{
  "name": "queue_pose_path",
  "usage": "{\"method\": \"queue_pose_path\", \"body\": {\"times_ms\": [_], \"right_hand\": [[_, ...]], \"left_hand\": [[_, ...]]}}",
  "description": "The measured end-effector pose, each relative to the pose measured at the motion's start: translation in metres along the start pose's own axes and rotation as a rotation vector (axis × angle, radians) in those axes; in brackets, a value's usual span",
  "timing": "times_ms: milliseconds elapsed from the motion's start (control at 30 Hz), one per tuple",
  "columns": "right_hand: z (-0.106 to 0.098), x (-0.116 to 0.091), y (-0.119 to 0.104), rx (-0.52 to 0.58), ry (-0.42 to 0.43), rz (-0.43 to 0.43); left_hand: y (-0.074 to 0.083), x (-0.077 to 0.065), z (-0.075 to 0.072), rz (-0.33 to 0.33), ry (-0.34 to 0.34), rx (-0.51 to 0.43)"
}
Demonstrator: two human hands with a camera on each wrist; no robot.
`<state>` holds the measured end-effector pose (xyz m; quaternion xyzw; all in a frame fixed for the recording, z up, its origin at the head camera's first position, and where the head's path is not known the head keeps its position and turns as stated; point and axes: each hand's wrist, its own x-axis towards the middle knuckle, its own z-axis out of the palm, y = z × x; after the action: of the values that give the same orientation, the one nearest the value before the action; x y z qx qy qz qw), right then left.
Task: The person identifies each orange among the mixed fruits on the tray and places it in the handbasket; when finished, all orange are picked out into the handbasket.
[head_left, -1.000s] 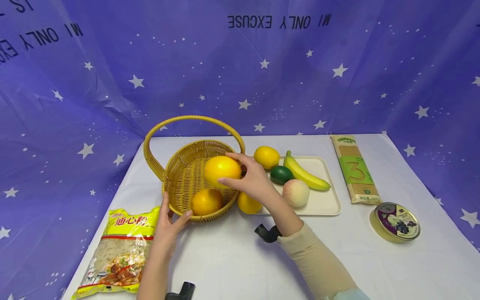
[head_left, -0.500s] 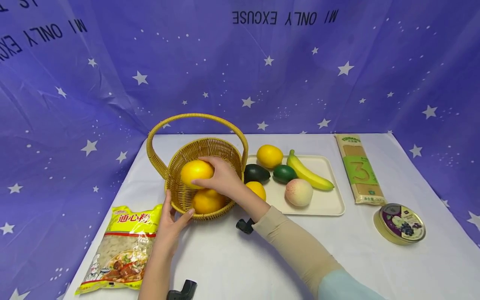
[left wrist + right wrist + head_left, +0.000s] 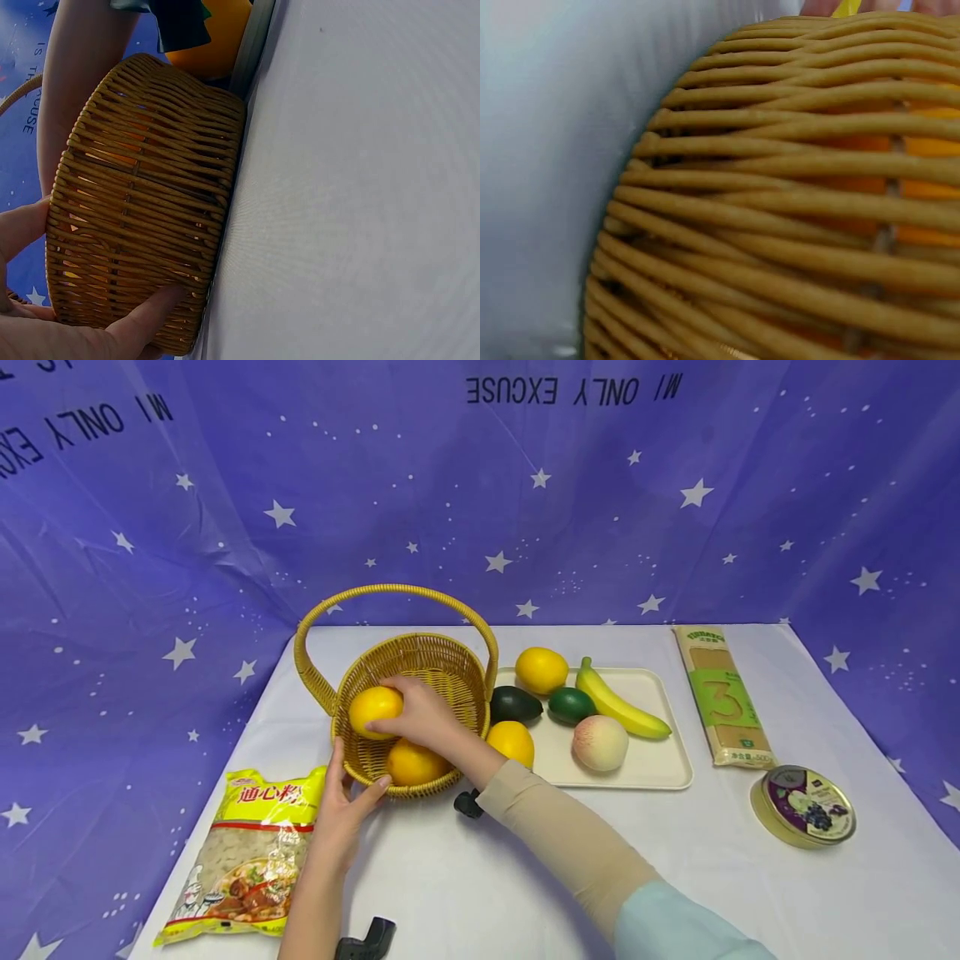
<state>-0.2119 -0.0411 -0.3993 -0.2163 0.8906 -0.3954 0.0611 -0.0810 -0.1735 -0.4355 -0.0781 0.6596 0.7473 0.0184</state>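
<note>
In the head view, my right hand (image 3: 422,714) holds a yellow lemon-like fruit (image 3: 375,712) inside the wicker basket (image 3: 450,681), near its left wall. Thumb and fingers lie on opposite sides of this fruit. An orange-yellow fruit (image 3: 415,763) sits at the basket's near side, partly behind the right hand's wrist. My left hand (image 3: 347,814) grips the basket's near-left edge. The left wrist view has the left hand's fingers (image 3: 146,322) against the woven wall (image 3: 142,202). The right wrist view mostly shows the basket's outside (image 3: 780,202), with orange colour through the weave.
Right of the basket, a cream tray (image 3: 645,772) bears a banana (image 3: 618,706), a peach (image 3: 600,743), two dark green fruits (image 3: 572,706) and yellow fruits (image 3: 542,670). A pasta bag (image 3: 251,852) lies at left. Farther right are a noodle pack (image 3: 723,697) and a round tin (image 3: 802,806).
My right hand has carried the yellow fruit leftward and lower into the basket, from its right part to the left wall. My left hand stays on the basket's edge.
</note>
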Motion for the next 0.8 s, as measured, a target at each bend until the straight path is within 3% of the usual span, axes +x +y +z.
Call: {"method": "queue_pose_path", "body": {"times_ms": [800], "right_hand": [[0.013,0.001,0.006,-0.093,-0.061,0.018]], "left_hand": [[0.001,-0.001,0.001,-0.003,0.010,0.001]]}}
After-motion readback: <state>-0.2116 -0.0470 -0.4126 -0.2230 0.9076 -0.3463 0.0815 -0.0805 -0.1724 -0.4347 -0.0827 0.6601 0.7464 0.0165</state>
